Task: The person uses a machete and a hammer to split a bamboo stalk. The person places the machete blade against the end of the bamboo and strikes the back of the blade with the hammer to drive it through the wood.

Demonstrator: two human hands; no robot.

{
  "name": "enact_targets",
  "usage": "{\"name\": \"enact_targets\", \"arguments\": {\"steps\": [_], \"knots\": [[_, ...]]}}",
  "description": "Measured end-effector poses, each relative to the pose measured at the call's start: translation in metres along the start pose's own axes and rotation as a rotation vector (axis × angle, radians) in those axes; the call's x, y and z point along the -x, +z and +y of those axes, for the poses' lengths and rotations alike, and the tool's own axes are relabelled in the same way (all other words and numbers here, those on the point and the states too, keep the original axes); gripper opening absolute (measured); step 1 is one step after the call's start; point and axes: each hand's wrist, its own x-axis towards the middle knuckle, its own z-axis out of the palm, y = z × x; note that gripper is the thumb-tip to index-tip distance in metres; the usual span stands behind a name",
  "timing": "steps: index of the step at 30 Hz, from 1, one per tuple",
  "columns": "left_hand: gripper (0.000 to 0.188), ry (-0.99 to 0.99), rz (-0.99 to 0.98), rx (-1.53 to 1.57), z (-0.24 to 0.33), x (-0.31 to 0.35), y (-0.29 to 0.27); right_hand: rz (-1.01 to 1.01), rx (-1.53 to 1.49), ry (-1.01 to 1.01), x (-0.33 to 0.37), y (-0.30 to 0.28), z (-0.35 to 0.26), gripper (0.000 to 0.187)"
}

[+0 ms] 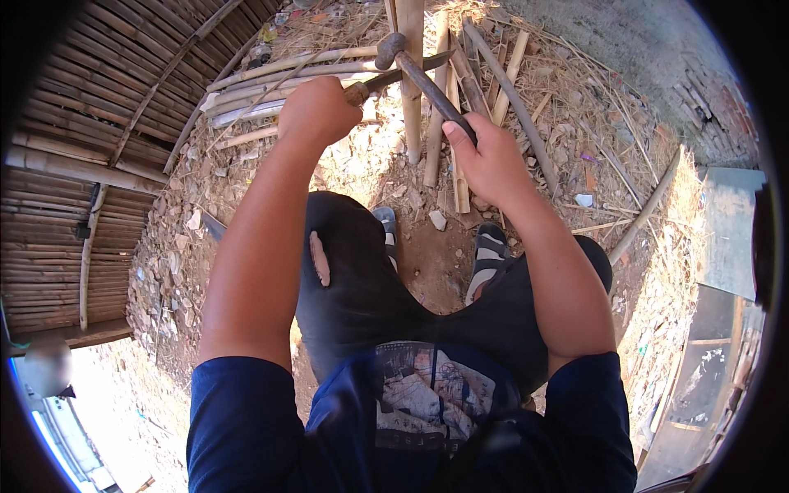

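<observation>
My left hand (320, 111) is closed round the wooden handle of a large knife (383, 80). Its dark blade lies across a bamboo pole (412, 115), which stands nearly upright on the ground in front of me. In my right hand (491, 164) is a hammer (427, 85), gripped by its dark handle. The hammer's head is above the knife, close to the pole; whether it touches the blade I cannot tell. Part of the blade is hidden behind the hammer.
Long bamboo pieces (304, 61) lie at the far left, with split lengths (460, 148) right of the pole. Stones and straw litter the dirt ground. A slatted bamboo wall (82, 123) rises at left; a grey panel (731, 230) is at right. My feet flank the near ground.
</observation>
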Motion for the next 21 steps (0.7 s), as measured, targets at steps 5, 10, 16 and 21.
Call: {"name": "enact_targets", "arguments": {"steps": [5,10,16,21], "knots": [[0.035,0.007,-0.023,0.022,-0.001,0.0,-0.001,0.223,-0.202,-0.16,0.003,-0.029,-0.028,0.04],[0.051,0.023,-0.213,0.023,0.003,-0.005,-0.005,0.005,0.002,-0.004,0.007,-0.003,-0.002,0.038],[0.044,0.018,-0.2,0.001,0.01,0.004,0.001,-0.015,-0.038,-0.048,0.006,-0.013,-0.01,0.045],[0.05,0.024,-0.231,0.049,0.007,-0.007,-0.005,0.228,-0.211,-0.152,0.008,-0.033,-0.023,0.051]]}}
